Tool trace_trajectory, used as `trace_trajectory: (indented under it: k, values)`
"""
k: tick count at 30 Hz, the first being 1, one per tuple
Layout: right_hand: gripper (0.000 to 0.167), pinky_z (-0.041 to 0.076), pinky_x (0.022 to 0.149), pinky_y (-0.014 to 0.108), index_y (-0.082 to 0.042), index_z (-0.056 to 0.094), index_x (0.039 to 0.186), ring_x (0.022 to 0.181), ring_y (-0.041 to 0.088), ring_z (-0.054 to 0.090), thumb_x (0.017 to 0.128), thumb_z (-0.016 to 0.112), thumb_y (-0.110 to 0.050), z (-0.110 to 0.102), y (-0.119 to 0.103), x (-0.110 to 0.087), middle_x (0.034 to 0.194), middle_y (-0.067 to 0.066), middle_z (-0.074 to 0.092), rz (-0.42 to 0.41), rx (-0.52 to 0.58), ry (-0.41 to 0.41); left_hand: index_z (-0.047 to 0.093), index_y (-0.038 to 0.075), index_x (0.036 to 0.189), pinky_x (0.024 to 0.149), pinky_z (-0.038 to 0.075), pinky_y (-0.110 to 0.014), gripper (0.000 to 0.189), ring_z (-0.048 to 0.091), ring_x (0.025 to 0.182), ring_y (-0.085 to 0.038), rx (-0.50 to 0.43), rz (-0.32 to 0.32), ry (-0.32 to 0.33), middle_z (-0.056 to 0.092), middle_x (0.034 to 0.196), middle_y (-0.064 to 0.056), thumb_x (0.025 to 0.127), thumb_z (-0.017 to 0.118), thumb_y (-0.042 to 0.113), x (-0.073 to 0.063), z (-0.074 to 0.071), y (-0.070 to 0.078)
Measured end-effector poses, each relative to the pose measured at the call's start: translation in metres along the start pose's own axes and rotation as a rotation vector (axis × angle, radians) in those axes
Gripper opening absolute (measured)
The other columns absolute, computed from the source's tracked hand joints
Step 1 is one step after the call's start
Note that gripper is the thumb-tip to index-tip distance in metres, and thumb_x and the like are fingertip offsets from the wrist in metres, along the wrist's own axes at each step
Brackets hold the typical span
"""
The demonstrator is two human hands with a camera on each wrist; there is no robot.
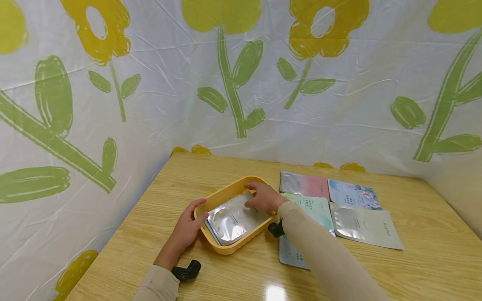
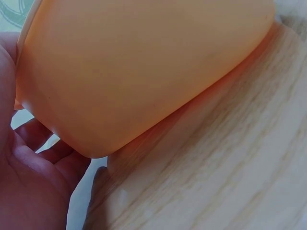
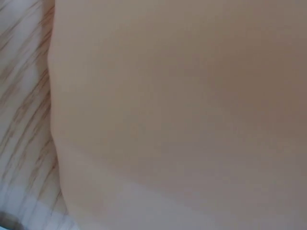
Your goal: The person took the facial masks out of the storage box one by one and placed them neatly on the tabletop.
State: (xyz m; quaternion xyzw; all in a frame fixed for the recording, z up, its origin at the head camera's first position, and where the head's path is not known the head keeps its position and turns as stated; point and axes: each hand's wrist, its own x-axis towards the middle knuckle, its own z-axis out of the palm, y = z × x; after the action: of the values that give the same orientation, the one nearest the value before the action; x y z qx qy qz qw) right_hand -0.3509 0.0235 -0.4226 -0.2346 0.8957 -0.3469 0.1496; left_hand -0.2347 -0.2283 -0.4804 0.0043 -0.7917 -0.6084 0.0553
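We found the shallow yellow plastic tray (image 1: 225, 249) near the middle of the pale wooden table (image 1: 433, 259), with a shiny silver foil sachet (image 1: 233, 221) lying flat inside it on top of at least one more packet. Our left hand (image 1: 186, 230) gripped the tray's rim at about nine o'clock, thumb hooked over the edge and fingers wrapped round the outer wall, as the left wrist view confirmed. Our right hand (image 1: 263, 197) reached in from about two o'clock, fingers curled down on the sachet's far edge; whether they pinched it or merely pressed on it we could not tell. The right wrist view showed little beyond a blurred surface.

At three o'clock of the tray lay five more flat sachets (image 1: 361, 225) in pink, blue, mint and silver, some overlapping.

We judged the sachet light, limp and slippery, best taken by a sealed edge or corner rather than the slick face.
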Motion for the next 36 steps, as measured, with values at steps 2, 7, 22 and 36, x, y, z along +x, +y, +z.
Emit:
trace_trajectory:
  k: [2,7,22,36]
  values:
    - [0.065,0.046,0.104,0.044,-0.003,0.052,0.144,0.125,0.036,0.055,0.085,0.077,-0.016,0.0005,0.0001,-0.0001,0.144,0.015,0.052,0.010,0.005,-0.004,0.048,0.010,0.145,0.109,0.038,-0.046,0.046,0.039,0.140,-0.033,-0.001,-0.002,-0.001,0.039,0.154,-0.016,0.100,0.059,0.014,-0.0004,-0.0001,0.0006]
    - [0.067,0.045,0.104,0.045,-0.004,0.052,0.144,0.126,0.035,0.054,0.084,0.078,-0.016,0.0019,0.0023,0.0008,0.145,0.014,0.051,0.024,0.005,-0.012,0.049,0.012,0.145,0.109,0.039,-0.046,0.046,0.040,0.140,-0.031,-0.007,-0.011,-0.001,0.039,0.154,-0.014,0.101,0.059,0.015,0.0000,-0.0003,0.0007]
    - [0.066,0.048,0.100,0.045,-0.005,0.051,0.144,0.121,0.034,0.057,0.085,0.078,-0.018,0.0019,0.0029,0.0019,0.145,0.014,0.051,0.015,-0.016,-0.017,0.050,0.014,0.144,0.112,0.034,-0.047,0.045,0.035,0.143,-0.032,0.013,-0.016,-0.002,0.039,0.155,-0.013,0.101,0.060,0.019,0.0008,-0.0014,-0.0003]
    - [0.061,0.045,0.104,0.047,-0.007,0.054,0.143,0.126,0.036,0.052,0.087,0.076,-0.013,0.0011,0.0038,0.0001,0.143,0.017,0.052,-0.083,0.045,-0.076,0.049,0.012,0.145,0.109,0.038,-0.047,0.045,0.038,0.141,-0.033,-0.009,-0.005,-0.006,0.039,0.154,-0.015,0.101,0.059,0.014,0.0029,-0.0011,-0.0026]
